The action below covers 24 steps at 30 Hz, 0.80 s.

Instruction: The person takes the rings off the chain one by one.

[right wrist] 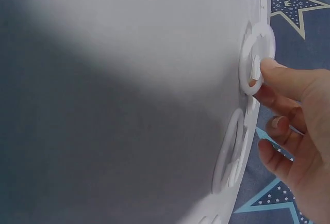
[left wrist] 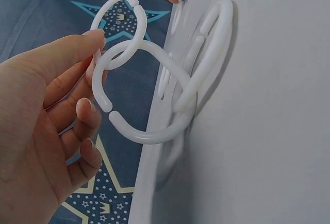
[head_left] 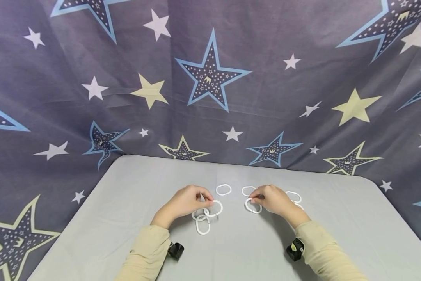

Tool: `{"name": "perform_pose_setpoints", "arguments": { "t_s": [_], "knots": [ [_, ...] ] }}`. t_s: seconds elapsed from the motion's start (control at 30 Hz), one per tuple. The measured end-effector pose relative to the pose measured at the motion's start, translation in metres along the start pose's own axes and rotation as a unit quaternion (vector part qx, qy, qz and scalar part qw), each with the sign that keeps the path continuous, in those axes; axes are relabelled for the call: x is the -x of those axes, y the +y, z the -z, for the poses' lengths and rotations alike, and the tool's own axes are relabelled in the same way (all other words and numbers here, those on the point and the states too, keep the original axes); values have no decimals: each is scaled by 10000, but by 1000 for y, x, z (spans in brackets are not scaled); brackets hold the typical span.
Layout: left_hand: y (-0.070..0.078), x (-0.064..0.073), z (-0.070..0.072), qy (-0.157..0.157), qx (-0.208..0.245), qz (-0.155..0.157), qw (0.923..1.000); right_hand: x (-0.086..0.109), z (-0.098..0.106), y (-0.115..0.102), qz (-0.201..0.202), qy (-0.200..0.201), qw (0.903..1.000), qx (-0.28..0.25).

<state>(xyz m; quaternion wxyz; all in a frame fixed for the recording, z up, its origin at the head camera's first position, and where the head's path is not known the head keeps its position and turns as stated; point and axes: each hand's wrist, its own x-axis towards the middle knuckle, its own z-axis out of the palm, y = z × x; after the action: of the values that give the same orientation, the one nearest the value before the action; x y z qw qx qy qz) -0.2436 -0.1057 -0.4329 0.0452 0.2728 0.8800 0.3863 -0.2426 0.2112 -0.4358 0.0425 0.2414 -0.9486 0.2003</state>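
Observation:
My left hand (head_left: 187,201) pinches a white plastic link (left wrist: 140,28) between thumb and forefinger, its other fingers loosely bent. A second white link (left wrist: 149,137) hangs through it, its split facing the palm. Joined to that one is a third link (left wrist: 221,33), low over the table. To the right, my right hand (head_left: 271,199) pinches a single white link (right wrist: 245,48) by its edge, thumb against forefinger. This link stands tilted near the tabletop, apart from the chain, with a small split at its lower side in the head view.
Beyond the hands, two loose white links, one on the left (head_left: 223,185) and one nearer the right hand (head_left: 243,191), lie on the grey table (head_left: 154,183). More links (head_left: 293,192) lie right of the right hand, partly hidden. A star-patterned curtain (head_left: 259,117) hangs behind the table.

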Motion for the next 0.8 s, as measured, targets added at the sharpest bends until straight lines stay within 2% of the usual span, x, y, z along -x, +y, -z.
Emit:
{"name": "perform_pose_setpoints", "arguments": {
  "t_s": [0.17,0.27,0.5,0.63,0.8],
  "knots": [
    [0,1,3,74,-93,17,9999,3,0,-3,-319,189,9993,-106],
    [0,1,4,123,-145,66,9998,6,-2,-9,-501,298,9977,-359],
    [1,1,7,149,-94,46,9998,13,-20,-34,-546,443,9914,-1106],
    [1,2,9,193,-25,-16,9998,15,-33,-50,-512,528,9787,-1917],
    [0,4,12,264,-31,-5,9996,14,-45,-73,-710,565,9523,-2915]
  ]
}}
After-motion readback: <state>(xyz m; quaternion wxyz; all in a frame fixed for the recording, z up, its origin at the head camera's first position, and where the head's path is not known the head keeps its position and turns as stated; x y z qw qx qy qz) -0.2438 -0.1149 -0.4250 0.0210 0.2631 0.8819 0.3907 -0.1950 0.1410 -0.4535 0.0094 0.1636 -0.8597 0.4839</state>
